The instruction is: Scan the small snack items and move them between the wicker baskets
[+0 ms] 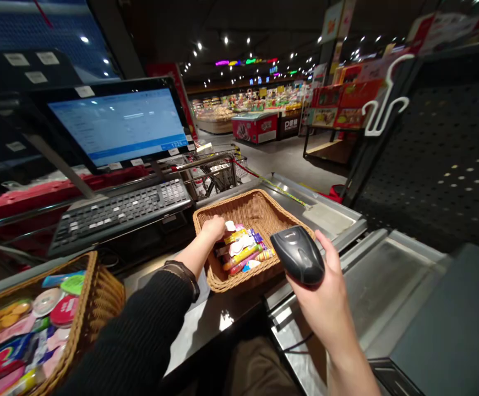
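Observation:
My right hand is wrapped round a black handheld barcode scanner, raised over the right front corner of a wicker basket. Inside that basket, at its left side, is my left hand. Its fingers are curled closed, and whatever they hold, if anything, is hidden. Just right of those fingers lies a heap of small colourful packaged items, with yellow, pink, white and purple wrappers. The back and right of the basket show bare wicker.
A second wicker basket, full of packaged sweets and round tins, stands at the lower left. Behind my left arm are a keyboard and a monitor. Metal counter sections lie to the right. A white hook rack hangs on a dark panel.

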Demonstrator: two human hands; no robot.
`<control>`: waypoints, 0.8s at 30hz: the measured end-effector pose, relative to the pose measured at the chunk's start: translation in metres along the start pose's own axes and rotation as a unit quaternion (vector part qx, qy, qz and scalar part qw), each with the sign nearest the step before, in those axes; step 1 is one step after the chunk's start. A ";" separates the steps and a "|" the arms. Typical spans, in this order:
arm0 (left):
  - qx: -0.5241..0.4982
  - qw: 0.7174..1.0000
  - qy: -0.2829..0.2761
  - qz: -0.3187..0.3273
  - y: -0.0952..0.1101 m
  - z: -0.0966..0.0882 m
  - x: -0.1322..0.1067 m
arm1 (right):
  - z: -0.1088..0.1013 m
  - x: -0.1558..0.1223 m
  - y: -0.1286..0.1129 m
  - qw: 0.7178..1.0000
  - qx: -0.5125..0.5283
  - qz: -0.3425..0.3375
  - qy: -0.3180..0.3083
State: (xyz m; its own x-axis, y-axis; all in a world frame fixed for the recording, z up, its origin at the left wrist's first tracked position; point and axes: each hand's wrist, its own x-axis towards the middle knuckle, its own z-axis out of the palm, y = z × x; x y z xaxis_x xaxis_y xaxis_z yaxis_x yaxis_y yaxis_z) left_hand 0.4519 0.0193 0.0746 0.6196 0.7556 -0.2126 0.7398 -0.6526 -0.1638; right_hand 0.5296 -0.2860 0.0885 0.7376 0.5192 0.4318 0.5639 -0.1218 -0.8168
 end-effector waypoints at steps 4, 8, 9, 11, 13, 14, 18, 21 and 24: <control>0.000 0.999 -0.043 -0.030 -0.002 0.014 0.016 | 0.001 0.000 0.003 1.000 -0.006 0.000 0.003; 0.000 0.998 -0.047 -0.034 -0.005 0.021 0.022 | 0.004 0.000 0.000 1.000 -0.017 -0.001 -0.018; -0.002 0.998 -0.047 -0.032 -0.006 0.023 0.022 | 0.005 0.000 0.000 1.000 -0.020 -0.005 -0.022; -0.006 0.998 -0.049 -0.028 -0.007 0.025 0.021 | 0.005 0.000 -0.001 0.999 -0.022 -0.012 -0.025; -0.012 0.998 -0.050 -0.024 -0.007 0.026 0.020 | 0.005 0.000 -0.001 0.999 -0.022 -0.019 -0.027; -0.015 0.998 -0.050 -0.022 -0.007 0.026 0.020 | 0.005 0.000 0.000 0.999 -0.022 -0.023 -0.031; -0.024 0.999 -0.037 -0.017 -0.004 0.018 0.016 | 0.004 0.000 0.002 0.998 -0.024 -0.029 -0.047; -0.025 1.000 0.010 0.001 0.001 0.006 0.003 | 0.006 0.001 0.000 0.998 -0.014 -0.030 -0.058; -0.022 0.996 0.073 0.044 0.006 -0.005 -0.023 | 0.010 0.003 -0.004 0.998 -0.004 -0.030 -0.052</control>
State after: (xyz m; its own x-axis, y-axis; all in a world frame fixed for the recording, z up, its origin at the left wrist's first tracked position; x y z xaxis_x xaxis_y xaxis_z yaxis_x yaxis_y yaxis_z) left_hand 0.4431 -0.0020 0.0836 0.7122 0.6974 -0.0809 0.6892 -0.7164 -0.1083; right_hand 0.5253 -0.2756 0.0894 0.6593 0.6112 0.4379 0.6097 -0.0937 -0.7871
